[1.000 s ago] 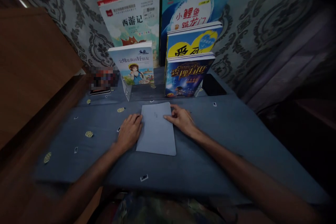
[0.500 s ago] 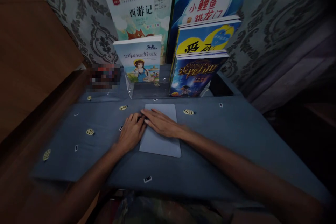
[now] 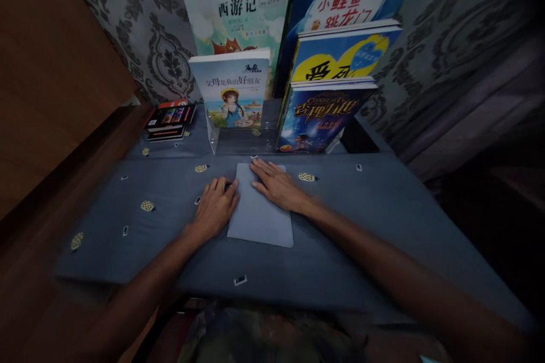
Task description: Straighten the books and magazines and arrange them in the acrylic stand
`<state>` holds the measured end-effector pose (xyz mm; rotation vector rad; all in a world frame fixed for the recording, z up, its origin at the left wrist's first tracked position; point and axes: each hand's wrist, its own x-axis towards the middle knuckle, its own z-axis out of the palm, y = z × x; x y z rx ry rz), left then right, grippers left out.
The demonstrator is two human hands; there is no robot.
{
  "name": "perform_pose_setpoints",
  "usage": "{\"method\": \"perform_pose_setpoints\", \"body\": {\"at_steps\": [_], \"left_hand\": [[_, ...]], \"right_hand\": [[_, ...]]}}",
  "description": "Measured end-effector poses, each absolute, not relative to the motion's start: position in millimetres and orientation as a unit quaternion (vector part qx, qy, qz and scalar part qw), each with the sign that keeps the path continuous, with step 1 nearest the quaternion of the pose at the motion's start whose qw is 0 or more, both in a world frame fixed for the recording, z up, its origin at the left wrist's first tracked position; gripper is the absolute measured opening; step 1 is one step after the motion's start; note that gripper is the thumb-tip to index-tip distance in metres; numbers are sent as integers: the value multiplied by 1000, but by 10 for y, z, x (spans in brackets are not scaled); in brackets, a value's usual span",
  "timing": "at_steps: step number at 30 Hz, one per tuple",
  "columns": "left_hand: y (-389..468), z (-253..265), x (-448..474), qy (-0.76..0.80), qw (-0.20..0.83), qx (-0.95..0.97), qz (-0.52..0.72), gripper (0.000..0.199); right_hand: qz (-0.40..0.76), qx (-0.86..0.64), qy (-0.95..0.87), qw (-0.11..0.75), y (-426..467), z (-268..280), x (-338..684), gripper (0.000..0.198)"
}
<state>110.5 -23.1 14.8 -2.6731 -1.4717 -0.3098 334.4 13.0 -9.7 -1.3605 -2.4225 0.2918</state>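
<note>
A thin, pale blue-grey notebook [image 3: 259, 221] with rounded right corners lies closed and flat before me, its cover plain. My right hand [image 3: 276, 184] rests palm down on its upper part, fingers stretched toward the top edge and thumb apart. At the notebook's left edge, my left hand [image 3: 216, 204] lies with several fingers bent on the cloth. Its thumb and one fingertip touch that edge, with a dark gap between them. I see nothing held in either hand, though the underside of the left one is hidden.
Beyond the notebook, a clear stand [image 3: 242, 144] bears upright books, including a white-topped book [image 3: 232, 93] and a dark blue book [image 3: 323, 119]. A small stack of books [image 3: 170, 119] sits at back left. Blue patterned cloth [image 3: 340, 227] covers the table; a wooden panel [image 3: 55, 79] rises at left.
My right hand has slid right and away from me, off the left edge, with its fingers more spread. My left hand stays at the edge. The view has tilted slightly.
</note>
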Motion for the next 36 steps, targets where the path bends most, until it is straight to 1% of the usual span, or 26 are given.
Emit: {"method": "perform_pose_setpoints", "body": {"at_steps": [3, 6, 11, 14, 17, 21, 26, 29, 32, 34, 36], "left_hand": [[-230, 117, 1087, -471, 40, -875, -104, 38], [-145, 93, 1080, -448, 13, -887, -110, 42], [225, 100, 1116, -398, -68, -914, -44, 64], [322, 105, 1107, -355, -93, -930, -19, 72], [144, 110, 1039, -315, -85, -945, -9, 79], [-323, 130, 978, -267, -59, -962, -3, 85], [-745, 151, 1263, -215, -43, -976, 15, 94], [-892, 179, 1534, -171, -57, -984, 11, 94], [-970, 244, 1670, -136, -104, -985, -3, 90], [-949, 291, 1638, -132, -160, -978, -31, 78], [-856, 313, 1525, -168, -210, -959, -90, 62]], "right_hand": [[78, -512, -836, 182, -5, -138, 3526, 60], [65, -530, -825, 184, -103, -160, 3619, 60], [62, -543, -820, 171, -149, -137, 3593, 58], [65, -556, -812, 165, -150, -117, 3562, 57], [68, -561, -809, 162, -158, -99, 3547, 57], [57, -558, -812, 162, -171, -96, 3540, 57], [50, -552, -814, 176, -160, -147, 3541, 56], [51, -546, -815, 185, -133, -164, 3570, 55], [72, -532, -823, 186, -107, -146, 3638, 53], [90, -528, -824, 184, -115, -123, 3696, 53], [101, -536, -818, 185, -160, -103, 3752, 54]]}}
